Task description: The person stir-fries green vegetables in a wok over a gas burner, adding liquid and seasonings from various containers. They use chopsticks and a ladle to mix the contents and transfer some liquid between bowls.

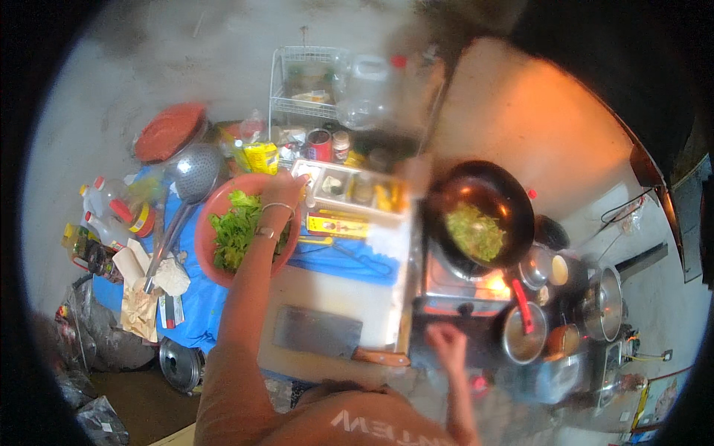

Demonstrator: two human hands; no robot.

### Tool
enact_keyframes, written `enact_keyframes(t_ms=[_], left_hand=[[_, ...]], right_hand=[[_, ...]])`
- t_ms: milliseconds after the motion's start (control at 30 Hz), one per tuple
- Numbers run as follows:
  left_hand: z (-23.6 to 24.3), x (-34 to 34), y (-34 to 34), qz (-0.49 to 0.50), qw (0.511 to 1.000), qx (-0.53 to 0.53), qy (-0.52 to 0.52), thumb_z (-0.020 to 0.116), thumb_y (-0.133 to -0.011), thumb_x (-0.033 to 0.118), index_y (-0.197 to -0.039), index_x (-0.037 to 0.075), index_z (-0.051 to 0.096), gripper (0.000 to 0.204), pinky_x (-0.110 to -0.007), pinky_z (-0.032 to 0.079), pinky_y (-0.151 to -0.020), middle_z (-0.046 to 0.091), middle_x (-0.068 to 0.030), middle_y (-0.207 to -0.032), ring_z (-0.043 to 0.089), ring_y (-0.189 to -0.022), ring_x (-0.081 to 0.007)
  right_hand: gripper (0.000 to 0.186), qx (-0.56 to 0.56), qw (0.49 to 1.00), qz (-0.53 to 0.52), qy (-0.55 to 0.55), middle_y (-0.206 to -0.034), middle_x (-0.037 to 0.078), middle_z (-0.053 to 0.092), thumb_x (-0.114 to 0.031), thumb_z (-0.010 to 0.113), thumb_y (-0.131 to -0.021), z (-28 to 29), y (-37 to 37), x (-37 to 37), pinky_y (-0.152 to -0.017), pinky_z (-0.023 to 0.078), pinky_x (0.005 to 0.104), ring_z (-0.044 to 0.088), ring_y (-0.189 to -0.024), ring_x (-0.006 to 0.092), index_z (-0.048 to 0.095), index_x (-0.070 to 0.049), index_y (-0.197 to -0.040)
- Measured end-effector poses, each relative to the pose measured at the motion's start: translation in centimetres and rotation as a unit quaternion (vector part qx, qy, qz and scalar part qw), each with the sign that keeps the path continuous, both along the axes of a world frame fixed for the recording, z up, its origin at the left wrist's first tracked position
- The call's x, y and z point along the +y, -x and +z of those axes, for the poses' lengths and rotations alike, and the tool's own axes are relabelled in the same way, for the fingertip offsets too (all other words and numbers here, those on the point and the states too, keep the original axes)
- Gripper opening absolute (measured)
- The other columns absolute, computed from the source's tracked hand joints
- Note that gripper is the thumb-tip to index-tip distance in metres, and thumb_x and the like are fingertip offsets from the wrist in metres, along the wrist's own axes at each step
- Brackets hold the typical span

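Observation:
My left arm stretches over a pink bowl (202, 249) of leafy greens (242, 230). My left hand (284, 189) is at the bowl's far right rim, by the left end of a white sectioned seasoning box (346, 201); its fingers are too blurred to read. My right hand (446, 343) is curled closed in front of the stove (454, 286), with nothing visible in it. A black wok (480, 175) of chopped green food (476, 232) sits over the lit burner, its red handle (523, 305) pointing toward me. A cleaver (320, 332) lies on the white cutting board (312, 297).
A perforated ladle (195, 175) leans at the bowl's left, near several bottles (111, 201). Metal pots (525, 334) stand right of the stove. Behind the seasoning box are a wire rack (305, 82) and a clear plastic jug (368, 89). Flames show under the wok.

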State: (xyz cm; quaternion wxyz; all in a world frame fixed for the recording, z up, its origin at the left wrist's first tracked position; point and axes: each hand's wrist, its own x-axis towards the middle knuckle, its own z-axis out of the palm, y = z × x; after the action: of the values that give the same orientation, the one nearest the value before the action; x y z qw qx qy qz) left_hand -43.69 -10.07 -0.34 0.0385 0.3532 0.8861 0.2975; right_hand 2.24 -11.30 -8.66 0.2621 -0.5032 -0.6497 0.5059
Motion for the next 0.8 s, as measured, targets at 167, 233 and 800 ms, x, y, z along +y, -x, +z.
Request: enact_keyframes(t_ms=[167, 233, 800], left_hand=[[-1.5, -3.5, -5.3, -0.031, 0.967, -0.147, -0.203, 0.058, -0.079, 0.028, -0.075, -0.001, 0.054, 0.030, -0.038, 0.044, -0.056, 0.059, -0.0144, -0.063, 0.058, -0.056, -0.0240], [-0.4, -5.7, -8.0, -0.051, 0.952, -0.240, -0.184, 0.058, -0.080, 0.022, -0.076, 0.000, 0.054, 0.023, -0.031, 0.042, -0.045, 0.056, -0.0091, -0.056, 0.053, -0.044, -0.0155], [-0.1, -9.0, -17.0, -0.064, 0.823, -0.414, -0.384, 0.051, -0.087, 0.011, -0.101, -0.002, 0.056, 0.020, -0.019, 0.043, -0.040, 0.059, -0.0058, -0.076, 0.054, -0.054, -0.0082]], right_hand=[[0.027, 0.038, 0.978, 0.118, -0.169, -0.068, 0.008, 0.060, -0.015, 0.067, -0.076, 1.9, 14.6, 6.0, -0.058, 0.046, 0.0253, 0.054, -0.063, 0.0101, 0.060, 0.005, -0.092], [0.040, 0.047, 0.984, 0.108, -0.131, -0.069, 0.016, 0.062, -0.019, 0.071, -0.071, -0.3, 19.6, 9.1, -0.056, 0.047, 0.0277, 0.060, -0.060, 0.0165, 0.057, 0.008, -0.099], [0.025, 0.368, 0.883, 0.103, 0.273, -0.067, 0.000, 0.055, -0.008, 0.055, -0.085, 2.2, 11.5, 6.2, -0.052, 0.042, 0.0184, 0.050, -0.055, 0.0064, 0.051, 0.000, -0.108]])
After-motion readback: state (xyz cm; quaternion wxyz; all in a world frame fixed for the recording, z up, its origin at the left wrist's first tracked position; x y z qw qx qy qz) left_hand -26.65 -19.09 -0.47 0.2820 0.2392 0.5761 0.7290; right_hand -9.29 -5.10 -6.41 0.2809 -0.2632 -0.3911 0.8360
